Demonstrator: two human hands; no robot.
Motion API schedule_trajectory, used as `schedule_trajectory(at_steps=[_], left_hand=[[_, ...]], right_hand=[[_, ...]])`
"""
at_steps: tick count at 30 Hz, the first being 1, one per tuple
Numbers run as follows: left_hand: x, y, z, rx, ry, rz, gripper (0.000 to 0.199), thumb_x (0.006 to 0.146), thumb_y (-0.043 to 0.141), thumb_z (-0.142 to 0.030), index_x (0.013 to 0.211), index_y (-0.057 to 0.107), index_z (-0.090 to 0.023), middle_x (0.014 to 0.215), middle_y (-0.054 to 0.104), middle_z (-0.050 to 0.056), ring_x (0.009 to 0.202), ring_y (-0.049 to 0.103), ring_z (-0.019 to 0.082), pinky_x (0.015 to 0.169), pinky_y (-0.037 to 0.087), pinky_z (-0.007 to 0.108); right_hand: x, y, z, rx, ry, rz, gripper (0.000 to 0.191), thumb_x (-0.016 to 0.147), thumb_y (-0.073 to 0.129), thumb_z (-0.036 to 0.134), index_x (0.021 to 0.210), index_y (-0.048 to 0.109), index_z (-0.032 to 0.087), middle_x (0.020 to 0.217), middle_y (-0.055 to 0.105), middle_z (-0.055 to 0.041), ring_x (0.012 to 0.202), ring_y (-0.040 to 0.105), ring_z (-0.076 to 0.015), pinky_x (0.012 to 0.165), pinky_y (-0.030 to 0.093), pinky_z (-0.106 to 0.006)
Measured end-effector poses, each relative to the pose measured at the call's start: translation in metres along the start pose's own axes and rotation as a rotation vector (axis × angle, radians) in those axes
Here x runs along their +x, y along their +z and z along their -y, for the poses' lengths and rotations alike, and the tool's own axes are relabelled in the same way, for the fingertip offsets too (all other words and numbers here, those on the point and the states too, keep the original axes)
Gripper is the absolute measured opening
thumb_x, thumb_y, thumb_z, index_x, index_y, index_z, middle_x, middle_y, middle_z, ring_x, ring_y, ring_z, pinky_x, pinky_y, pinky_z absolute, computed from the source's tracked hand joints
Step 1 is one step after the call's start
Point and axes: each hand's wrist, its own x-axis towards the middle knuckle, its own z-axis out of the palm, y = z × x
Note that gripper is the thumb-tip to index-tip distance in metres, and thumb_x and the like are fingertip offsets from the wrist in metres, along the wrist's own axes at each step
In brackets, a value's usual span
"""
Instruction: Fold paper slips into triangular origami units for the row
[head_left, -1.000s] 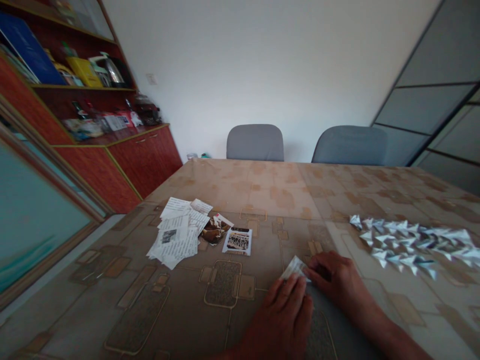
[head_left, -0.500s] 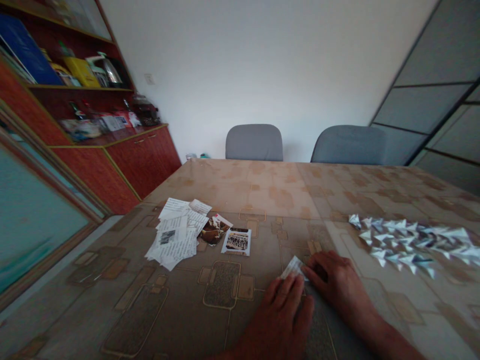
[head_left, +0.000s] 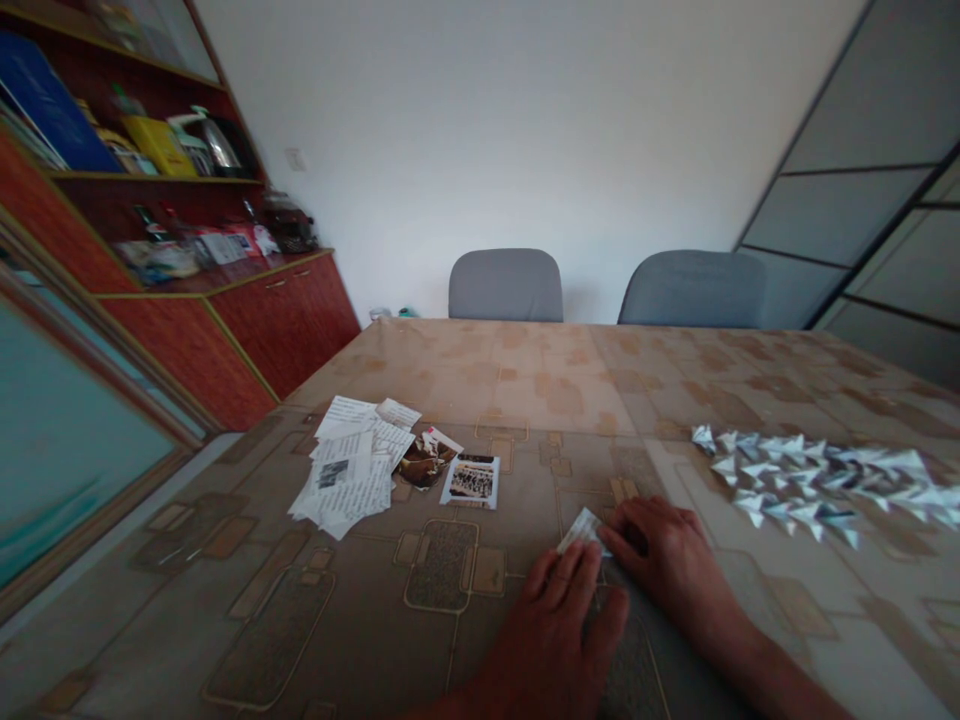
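A small folded piece of printed paper (head_left: 581, 527) lies on the table under my hands. My left hand (head_left: 559, 610) rests on its near side, fingers stretched out and pressing down, thumb apart. At the paper's right edge, my right hand (head_left: 664, 555) has curled fingers, with thumb and index finger closed on the paper. The fingers cover most of the paper's near and right parts. To the right stand several folded paper pieces (head_left: 795, 475) in rows, their points sticking up.
Loose printed paper pieces (head_left: 345, 485) lie in a pile at the left. Beside them are a brown picture piece (head_left: 424, 460) and a photo piece (head_left: 471, 482). A patterned cloth covers the table (head_left: 517, 350). Two grey chairs (head_left: 505, 285) stand behind it; a red cabinet (head_left: 292, 320) is at the left.
The view has shifted slightly, so everything sits a little further left. Both hands stay at the folded paper in nearly the same pose.
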Motion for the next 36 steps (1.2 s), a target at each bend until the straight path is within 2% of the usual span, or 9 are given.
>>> schedule_trajectory(at_steps=[5, 9, 13, 16, 19, 22, 24, 29, 36], left_hand=[[-0.001, -0.001, 0.001, -0.028, 0.004, -0.012, 0.063, 0.091, 0.043, -0.057, 0.139, 0.036, -0.017, 0.146, 0.039, 0.021, 0.135, 0.036, 0.033, 0.106, 0.034, 0.045], [0.001, -0.006, 0.002, -0.114, -0.027, 0.011, 0.080, 0.084, 0.037, -0.072, 0.140, 0.038, -0.014, 0.145, 0.039, 0.021, 0.135, 0.036, 0.033, 0.107, 0.031, 0.047], [0.009, -0.023, 0.004, -0.266, -0.109, 0.119, 0.079, 0.087, 0.038, -0.069, 0.141, 0.036, -0.011, 0.143, 0.045, 0.017, 0.131, 0.040, 0.031, 0.111, 0.024, 0.050], [0.015, -0.031, 0.006, -0.348, -0.152, 0.139, 0.075, 0.087, 0.041, -0.067, 0.139, 0.040, -0.013, 0.139, 0.049, 0.014, 0.126, 0.044, 0.029, 0.112, 0.020, 0.051], [0.018, -0.033, 0.008, -0.379, -0.155, 0.148, 0.073, 0.087, 0.043, -0.065, 0.140, 0.039, -0.014, 0.137, 0.050, 0.013, 0.124, 0.044, 0.030, 0.112, 0.019, 0.052], [0.020, -0.033, 0.009, -0.377, -0.148, 0.161, 0.073, 0.087, 0.045, -0.063, 0.142, 0.037, -0.015, 0.137, 0.050, 0.013, 0.124, 0.044, 0.030, 0.112, 0.019, 0.053], [0.020, -0.033, 0.009, -0.365, -0.156, 0.153, 0.073, 0.086, 0.047, -0.063, 0.141, 0.038, -0.015, 0.135, 0.051, 0.013, 0.123, 0.045, 0.030, 0.112, 0.018, 0.053], [0.022, -0.033, 0.008, -0.346, -0.157, 0.148, 0.072, 0.086, 0.047, -0.064, 0.139, 0.041, -0.016, 0.134, 0.053, 0.013, 0.121, 0.046, 0.030, 0.112, 0.019, 0.052], [0.023, -0.037, 0.007, -0.345, -0.156, 0.168, 0.070, 0.087, 0.046, -0.064, 0.137, 0.043, -0.016, 0.133, 0.053, 0.012, 0.121, 0.046, 0.029, 0.111, 0.019, 0.054]], right_hand=[[0.001, 0.001, -0.001, -0.014, -0.009, -0.034, 0.034, 0.092, 0.050, 0.040, 0.063, 0.057, 0.023, 0.063, 0.063, -0.0010, 0.065, 0.059, -0.0202, 0.067, 0.036, -0.034], [0.000, 0.003, 0.001, -0.016, 0.005, -0.015, 0.028, 0.089, 0.055, 0.036, 0.065, 0.058, 0.023, 0.064, 0.064, -0.0007, 0.067, 0.060, -0.0212, 0.068, 0.036, -0.034], [-0.001, 0.004, 0.001, 0.047, 0.033, -0.036, 0.020, 0.086, 0.057, 0.035, 0.069, 0.058, 0.023, 0.069, 0.065, -0.0016, 0.072, 0.060, -0.0229, 0.070, 0.038, -0.035], [0.001, -0.001, -0.008, 0.216, 0.089, -0.034, 0.017, 0.085, 0.056, 0.036, 0.073, 0.059, 0.023, 0.065, 0.063, -0.0009, 0.063, 0.059, -0.0198, 0.062, 0.042, -0.031], [0.000, -0.010, -0.022, 0.320, 0.225, -0.092, 0.019, 0.089, 0.046, 0.036, 0.081, 0.057, 0.023, 0.064, 0.063, -0.0001, 0.054, 0.057, -0.0164, 0.051, 0.043, -0.026], [-0.005, -0.014, -0.025, 0.336, 0.283, -0.132, 0.018, 0.088, 0.046, 0.037, 0.085, 0.056, 0.023, 0.061, 0.061, 0.0008, 0.053, 0.057, -0.0169, 0.049, 0.044, -0.026], [-0.010, -0.010, -0.021, 0.317, 0.272, -0.117, 0.018, 0.087, 0.048, 0.039, 0.087, 0.057, 0.023, 0.058, 0.060, 0.0014, 0.052, 0.058, -0.0181, 0.051, 0.044, -0.028], [-0.020, 0.008, -0.004, 0.094, 0.173, -0.190, 0.018, 0.085, 0.053, 0.041, 0.088, 0.059, 0.024, 0.078, 0.069, -0.0043, 0.075, 0.064, -0.0257, 0.072, 0.043, -0.039], [-0.021, 0.013, -0.001, -0.003, 0.174, -0.155, 0.014, 0.086, 0.054, 0.036, 0.092, 0.056, 0.024, 0.088, 0.070, -0.0048, 0.084, 0.063, -0.0286, 0.076, 0.040, -0.042]])
